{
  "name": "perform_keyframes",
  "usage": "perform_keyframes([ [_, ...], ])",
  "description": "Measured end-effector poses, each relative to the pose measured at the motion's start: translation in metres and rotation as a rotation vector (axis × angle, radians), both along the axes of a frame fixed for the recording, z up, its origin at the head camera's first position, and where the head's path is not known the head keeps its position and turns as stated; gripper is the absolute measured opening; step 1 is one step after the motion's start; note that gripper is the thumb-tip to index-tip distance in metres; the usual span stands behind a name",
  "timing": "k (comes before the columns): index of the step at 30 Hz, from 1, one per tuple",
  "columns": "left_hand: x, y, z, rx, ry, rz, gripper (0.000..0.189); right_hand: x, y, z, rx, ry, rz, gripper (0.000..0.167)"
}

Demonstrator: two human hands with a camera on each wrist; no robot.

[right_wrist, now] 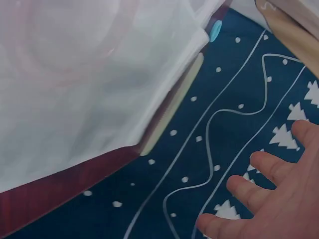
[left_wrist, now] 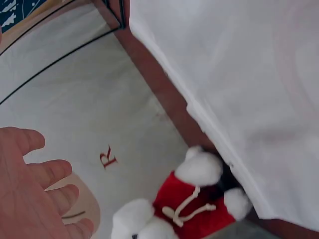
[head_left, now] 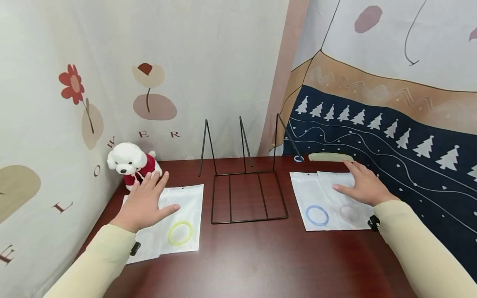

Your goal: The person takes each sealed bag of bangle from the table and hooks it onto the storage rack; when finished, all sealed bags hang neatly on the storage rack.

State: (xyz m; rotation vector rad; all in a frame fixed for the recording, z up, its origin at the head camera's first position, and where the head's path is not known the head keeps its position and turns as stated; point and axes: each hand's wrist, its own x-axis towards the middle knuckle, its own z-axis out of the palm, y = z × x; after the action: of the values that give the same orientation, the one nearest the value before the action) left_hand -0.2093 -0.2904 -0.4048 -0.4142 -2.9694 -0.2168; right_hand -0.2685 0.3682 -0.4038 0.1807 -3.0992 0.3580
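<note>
My left hand (head_left: 143,203), fingers spread, hovers over two overlapping white flat pouches (head_left: 191,198) on the left. A yellow ring (head_left: 169,234) shows on the inner pouch; my hand hides much of the other. On the right, my right hand (head_left: 363,186) hangs with fingers extended over two more white pouches (head_left: 302,186). One bears a blue ring (head_left: 307,215); a faint pinkish ring (head_left: 349,214) shows on the other. Neither hand holds anything. Both wrist views show the fingers (left_wrist: 50,174) and fingers (right_wrist: 269,169) apart from the pouches.
A black wire rack (head_left: 249,221) stands in the middle of the dark red table (head_left: 242,265). Behind my left hand sits a white plush dog (head_left: 126,159) in red. At the back right lie a pale flat bar (head_left: 328,157) and a small light-blue ring (head_left: 299,161). Printed cloth hangs behind.
</note>
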Motion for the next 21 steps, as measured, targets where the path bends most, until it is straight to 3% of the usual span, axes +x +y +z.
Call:
perform_keyframes([
  [21,-0.012,0.052,-0.037,0.117,-0.014,-0.181,0.1,0.005,0.031,-0.022,-0.156,-0.083,-0.064,0.123],
])
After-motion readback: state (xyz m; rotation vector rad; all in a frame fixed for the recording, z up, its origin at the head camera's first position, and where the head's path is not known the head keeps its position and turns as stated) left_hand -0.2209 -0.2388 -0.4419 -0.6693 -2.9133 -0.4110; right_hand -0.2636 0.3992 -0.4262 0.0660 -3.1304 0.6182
